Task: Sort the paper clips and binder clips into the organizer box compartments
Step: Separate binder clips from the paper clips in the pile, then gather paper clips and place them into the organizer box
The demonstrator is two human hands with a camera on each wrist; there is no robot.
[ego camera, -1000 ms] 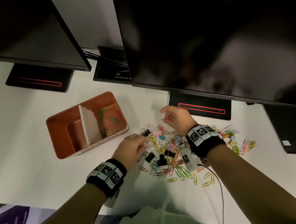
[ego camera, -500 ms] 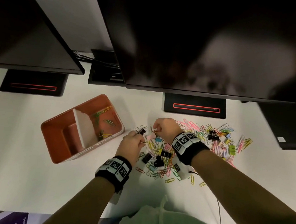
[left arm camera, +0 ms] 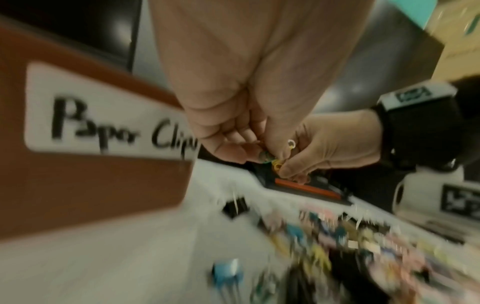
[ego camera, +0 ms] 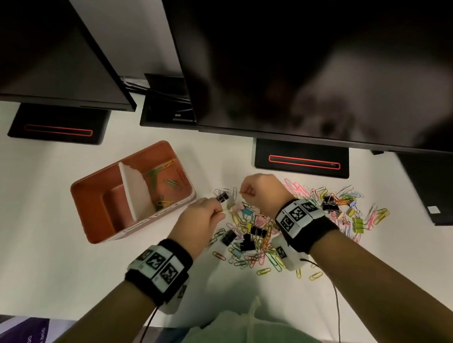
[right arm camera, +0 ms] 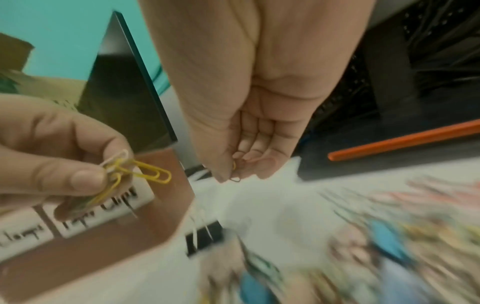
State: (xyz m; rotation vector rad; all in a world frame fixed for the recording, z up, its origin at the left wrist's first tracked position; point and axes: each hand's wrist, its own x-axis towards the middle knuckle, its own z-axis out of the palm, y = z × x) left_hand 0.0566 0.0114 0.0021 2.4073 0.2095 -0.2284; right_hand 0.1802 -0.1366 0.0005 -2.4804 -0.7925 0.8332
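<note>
The white desk (ego camera: 43,212) carries everything. Toward its left side sits the rust-coloured organizer box (ego camera: 94,202), split by a white divider (ego camera: 133,189); a few paper clips lie in the far compartment, the near one looks empty. Its front label reads "Paper Clips" (left arm camera: 109,123) — the neighbouring label is too blurred to read. Right of the box, mid-desk, spreads the mixed pile of clips (ego camera: 255,235), black binder clips (ego camera: 244,242) among coloured wire ones.

The left hand (ego camera: 197,223) pinches a small bunch of yellow paper clips (right arm camera: 135,170) between thumb and fingertips, just beside the box's near right corner. The right hand (ego camera: 261,192) is curled, pinching a single thin clip (right arm camera: 235,176) above the pile's far edge. The box lies left of both hands — the left hand is nearer, so its bunch likely goes first, over the rim into the far compartment.
</note>
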